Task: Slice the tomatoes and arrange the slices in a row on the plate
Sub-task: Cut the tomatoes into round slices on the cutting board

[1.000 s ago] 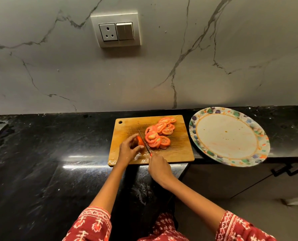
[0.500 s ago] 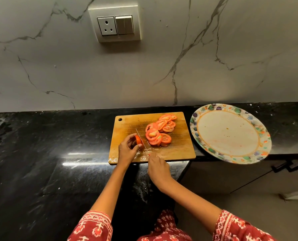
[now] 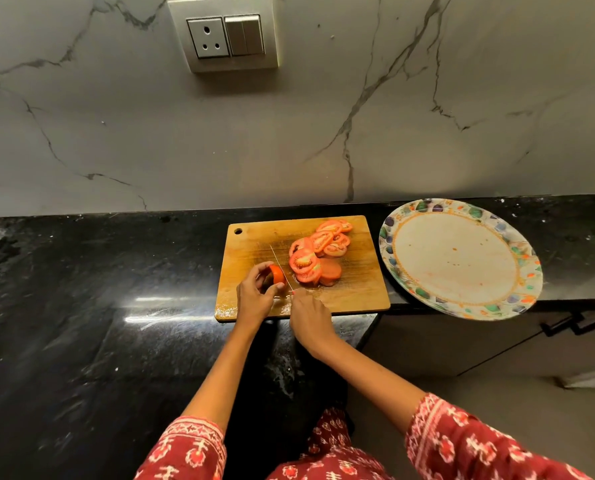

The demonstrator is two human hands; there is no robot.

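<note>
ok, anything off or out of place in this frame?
Yes: the plate sticks out past the front edge of the counter, over the cabinet below, so a bump could tip it. It holds no slices, only faint smears. Juice has pooled on the cutting board near the hands.

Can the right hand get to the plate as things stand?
Probably not yet: the right hand grips the knife at the tomato end. Nothing stands between it and the plate.

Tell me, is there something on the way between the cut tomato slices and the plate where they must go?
Nothing visible blocks it. The tomato slices lie on the cutting board, and the plate sits just right of it on the counter. Only bare board and a narrow strip of counter lie between.
</note>
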